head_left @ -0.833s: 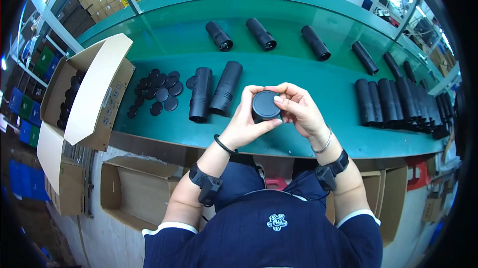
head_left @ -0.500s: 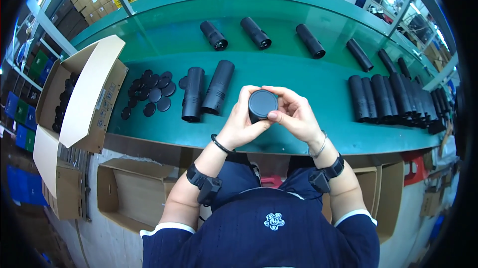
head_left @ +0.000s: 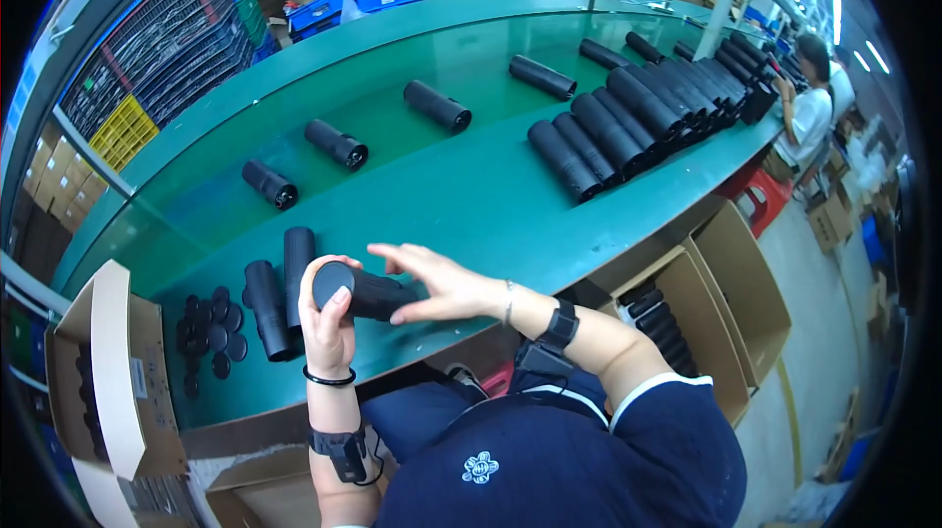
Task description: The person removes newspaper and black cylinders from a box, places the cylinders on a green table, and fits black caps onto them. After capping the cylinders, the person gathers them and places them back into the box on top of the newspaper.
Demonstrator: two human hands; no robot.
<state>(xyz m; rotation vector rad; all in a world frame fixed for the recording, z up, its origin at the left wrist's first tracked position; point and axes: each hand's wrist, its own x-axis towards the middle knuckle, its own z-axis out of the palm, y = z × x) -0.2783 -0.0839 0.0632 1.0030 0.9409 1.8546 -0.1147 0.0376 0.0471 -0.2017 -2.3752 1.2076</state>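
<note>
A black tube with a flat round cap on its left end lies sideways in the air above the near table edge. My left hand is closed around the capped end, its thumb against the cap. At the tube's other end, my right hand is open, thumb and fingers spread apart; whether it touches the tube I cannot tell. Just left of my left hand, a black tube and a second tube rest on the green table. Loose black round caps lie beyond them.
Several tubes lie spaced along the green strip at the back. A dense row of tubes fills the right. Cardboard boxes stand at left and, holding tubes, below the right edge. A co-worker sits far right.
The view has swung to the right. The tube has turned from cap-up to lying sideways. My right hand has come off the cap and opened by the other end.
</note>
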